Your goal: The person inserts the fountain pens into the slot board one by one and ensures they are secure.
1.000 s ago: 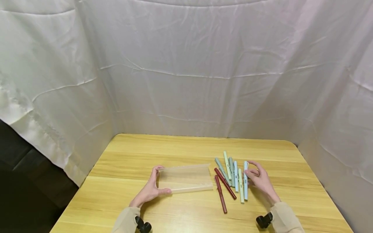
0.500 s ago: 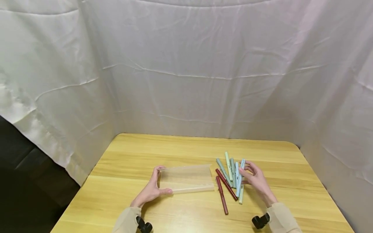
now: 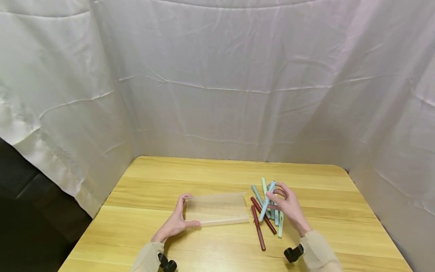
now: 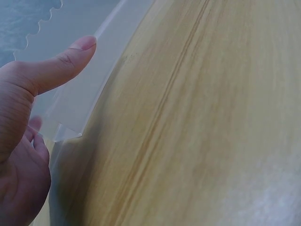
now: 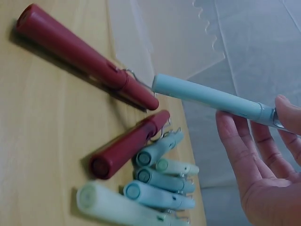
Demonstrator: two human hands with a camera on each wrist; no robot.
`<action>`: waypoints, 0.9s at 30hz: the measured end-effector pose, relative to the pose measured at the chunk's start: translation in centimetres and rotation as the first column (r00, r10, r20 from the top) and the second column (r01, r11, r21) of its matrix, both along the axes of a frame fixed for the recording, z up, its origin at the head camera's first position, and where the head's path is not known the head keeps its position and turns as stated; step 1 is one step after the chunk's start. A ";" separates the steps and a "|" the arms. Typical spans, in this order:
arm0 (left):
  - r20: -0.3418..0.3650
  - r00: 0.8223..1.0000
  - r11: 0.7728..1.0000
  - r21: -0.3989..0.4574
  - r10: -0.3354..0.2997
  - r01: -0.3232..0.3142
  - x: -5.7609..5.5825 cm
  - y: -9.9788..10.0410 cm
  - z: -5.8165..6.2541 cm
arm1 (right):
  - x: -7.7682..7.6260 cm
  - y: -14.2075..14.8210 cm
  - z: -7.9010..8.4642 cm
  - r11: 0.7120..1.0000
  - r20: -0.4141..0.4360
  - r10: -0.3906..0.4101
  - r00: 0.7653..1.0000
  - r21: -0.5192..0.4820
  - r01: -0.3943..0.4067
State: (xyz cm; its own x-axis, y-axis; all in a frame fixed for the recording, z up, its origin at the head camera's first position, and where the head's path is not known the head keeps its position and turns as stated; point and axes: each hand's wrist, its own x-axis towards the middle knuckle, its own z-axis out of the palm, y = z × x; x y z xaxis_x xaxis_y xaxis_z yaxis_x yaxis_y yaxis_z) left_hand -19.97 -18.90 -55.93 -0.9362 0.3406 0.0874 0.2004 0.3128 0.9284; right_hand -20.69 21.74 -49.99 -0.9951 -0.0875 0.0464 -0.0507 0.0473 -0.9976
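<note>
My left hand [image 3: 175, 223] grips the left end of a clear plastic case [image 3: 217, 207], thumb on the near edge and fingers behind. In the left wrist view the thumb lies on the case's translucent wall [image 4: 89, 94], and a scalloped edge shows. Between thumb and fingers, my right hand [image 3: 287, 204] pinches a light blue pen [image 3: 267, 202], tilted above the other pens. The right wrist view shows that light blue pen [image 5: 207, 96] raised, its clip end by the thumb. Below it lie two dark red pens [image 3: 258, 228] and several green and blue ones [image 3: 280, 224].
The wooden table [image 3: 210, 253] bears the case at centre and the loose pens to its right. Pale curtains [image 3: 217, 113] hang behind and at both sides. Each wrist carries a small black camera [image 3: 293, 254].
My right hand has lifted the light blue pen from the right end of the pile and carried it left over the other pens, tilting it. My left hand and the case stay put.
</note>
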 end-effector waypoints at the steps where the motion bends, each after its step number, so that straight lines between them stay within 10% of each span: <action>1: 0.003 1.000 1.000 -0.001 0.002 -0.002 0.0 0.0 0.0 | -0.1 -0.2 0.1 1.000 -0.007 -0.004 1.000 -0.002 0.004; 27: -0.010 1.000 1.000 -0.004 0.007 -0.007 0.2 0.1 0.1 | -1.3 -5.7 -0.3 0.986 -0.180 -0.045 0.983 0.148 0.072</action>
State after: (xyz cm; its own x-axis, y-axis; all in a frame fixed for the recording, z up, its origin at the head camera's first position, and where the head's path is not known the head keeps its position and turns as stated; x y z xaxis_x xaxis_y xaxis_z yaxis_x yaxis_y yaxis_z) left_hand -19.81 -18.76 -55.83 -0.9377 0.3340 0.0958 0.2078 0.3180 0.9250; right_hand -22.03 16.04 -50.32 -0.9762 -0.0490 0.2113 -0.2169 0.2065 -0.9541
